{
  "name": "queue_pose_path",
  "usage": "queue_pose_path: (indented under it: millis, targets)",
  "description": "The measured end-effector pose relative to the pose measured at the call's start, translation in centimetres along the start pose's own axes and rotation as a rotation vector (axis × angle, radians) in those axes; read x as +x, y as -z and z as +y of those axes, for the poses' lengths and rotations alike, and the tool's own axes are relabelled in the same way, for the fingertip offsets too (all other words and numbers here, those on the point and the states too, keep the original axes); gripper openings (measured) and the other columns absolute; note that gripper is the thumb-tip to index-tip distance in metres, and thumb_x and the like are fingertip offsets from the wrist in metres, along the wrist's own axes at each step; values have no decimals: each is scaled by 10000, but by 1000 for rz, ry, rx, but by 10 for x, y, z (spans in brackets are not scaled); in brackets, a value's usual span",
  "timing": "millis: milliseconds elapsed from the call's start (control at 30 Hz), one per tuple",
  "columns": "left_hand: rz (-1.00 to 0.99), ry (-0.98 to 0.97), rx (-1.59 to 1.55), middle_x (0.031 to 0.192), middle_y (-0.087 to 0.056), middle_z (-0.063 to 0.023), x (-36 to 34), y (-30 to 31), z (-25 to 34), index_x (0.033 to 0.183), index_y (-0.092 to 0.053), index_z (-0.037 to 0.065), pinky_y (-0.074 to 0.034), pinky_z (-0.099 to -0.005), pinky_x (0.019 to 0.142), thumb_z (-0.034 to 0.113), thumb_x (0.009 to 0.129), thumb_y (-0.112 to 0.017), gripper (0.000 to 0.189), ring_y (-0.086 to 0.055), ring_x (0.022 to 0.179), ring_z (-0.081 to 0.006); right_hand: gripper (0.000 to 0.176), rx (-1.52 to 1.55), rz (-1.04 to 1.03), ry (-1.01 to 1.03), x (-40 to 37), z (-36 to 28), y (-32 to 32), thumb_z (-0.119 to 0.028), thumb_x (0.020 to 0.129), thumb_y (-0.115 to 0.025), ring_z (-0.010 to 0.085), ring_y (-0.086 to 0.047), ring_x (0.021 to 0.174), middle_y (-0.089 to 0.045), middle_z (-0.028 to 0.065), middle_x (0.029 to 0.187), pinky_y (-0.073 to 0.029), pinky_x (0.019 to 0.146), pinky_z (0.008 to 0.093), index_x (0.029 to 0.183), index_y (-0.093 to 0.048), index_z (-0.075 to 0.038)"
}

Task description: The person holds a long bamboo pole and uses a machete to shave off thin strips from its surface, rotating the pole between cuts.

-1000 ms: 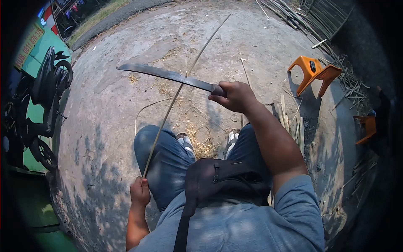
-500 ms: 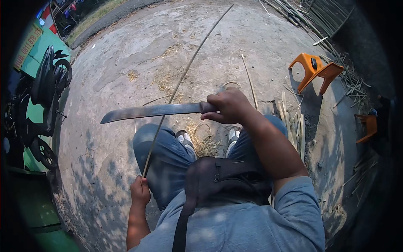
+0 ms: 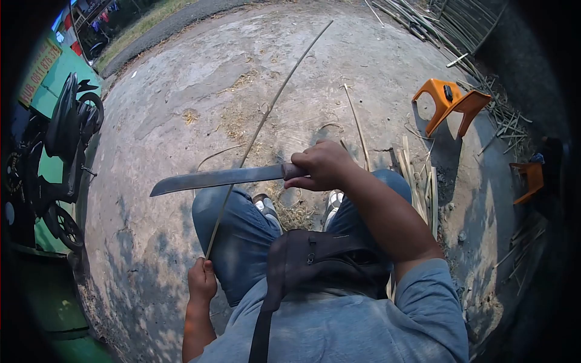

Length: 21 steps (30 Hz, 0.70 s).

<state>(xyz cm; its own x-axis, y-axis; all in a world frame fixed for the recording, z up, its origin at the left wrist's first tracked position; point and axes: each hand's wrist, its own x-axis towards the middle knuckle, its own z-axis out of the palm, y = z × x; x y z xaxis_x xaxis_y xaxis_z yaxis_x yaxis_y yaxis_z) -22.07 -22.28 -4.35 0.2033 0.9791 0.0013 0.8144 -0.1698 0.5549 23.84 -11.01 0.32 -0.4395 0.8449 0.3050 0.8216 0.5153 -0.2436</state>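
Note:
My right hand is closed around the handle of a machete, whose long blade points left across my knees. In my left hand, low beside my left thigh, is the near end of a long thin bamboo strip. That strip slants up and away to the right, over my left knee. The blade crosses the strip just beyond the knee and appears to lie on or against it; exact contact is hard to tell.
Split bamboo strips lie by my right leg. An orange plastic stool with a small dark object stands at the right. Shavings lie between my shoes. A parked motorcycle is at the left, and bamboo poles are piled at the far right.
The machete and my right hand have come down slightly toward me along the bamboo strip. My left hand keeps its hold, nearly in the same place. The camera view has shifted slightly.

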Motion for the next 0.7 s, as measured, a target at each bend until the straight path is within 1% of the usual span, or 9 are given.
queue_pose_path:
  millis: [100,167,200,233,300,400,567,633,700]
  targets:
    - [23,-16,-24,637,-542,-230,1,-5,-7,798,-489,5,-412,-531,570,523,1107,-409,608,-585,652,-508,526,9,35,123,7,-1,-4,-667,869,-722,327,-661,642,-606,49,616,-497,687,434,786,-594,-163]
    - [30,-8,-28,635,-540,-226,-3,-5,-8,798,-490,7,-412,-531,570,514,1108,-414,599,-583,651,-504,540,-11,81,69,9,15,3,-703,877,-682,340,-686,657,-653,58,644,-517,655,444,807,-642,-169]
    - [28,4,-20,635,-538,-224,-3,-4,-6,797,-490,8,-413,-531,570,509,1108,-416,594,-582,650,-503,544,-18,138,-53,8,27,2,-692,872,-698,339,-693,670,-660,61,655,-521,644,451,804,-640,-156]
    - [33,10,-17,634,-537,-222,-3,-4,-4,797,-491,8,-413,-531,571,503,1108,-419,589,-581,649,-501,564,4,116,-236,10,34,10,-693,889,-684,352,-709,706,-684,93,691,-538,653,467,826,-660,-133]
    - [38,-2,17,638,-545,-224,-1,-1,2,800,-498,8,-420,-530,574,496,1108,-424,582,-589,652,-498,583,179,242,-542,13,48,14,-692,912,-662,369,-722,738,-700,138,727,-554,668,484,856,-684,-112]
    - [31,-2,50,645,-558,-228,-2,5,5,806,-512,5,-430,-527,578,486,1109,-426,575,-602,660,-495,588,173,162,-632,5,55,16,-695,927,-643,379,-724,748,-709,160,749,-559,682,485,873,-700,-112]
    - [3,0,-5,650,-521,-232,-2,4,8,814,-504,-6,-407,-484,580,526,1112,-404,618,-574,629,-452,585,106,128,-425,-4,23,16,-680,912,-668,395,-710,725,-691,152,725,-547,660,521,840,-677,-100]
    - [-2,-6,-29,655,-518,-225,0,4,7,817,-506,-8,-406,-472,582,538,1110,-401,629,-567,617,-427,560,55,91,-214,-3,16,7,-670,901,-684,394,-702,700,-679,130,692,-541,642,520,818,-663,-117]
    - [-7,-23,-31,655,-549,-226,0,5,2,809,-518,-2,-425,-489,578,507,1111,-419,600,-590,632,-456,542,-2,97,-48,0,8,3,-680,876,-704,358,-693,646,-662,83,648,-521,652,457,782,-645,-149]
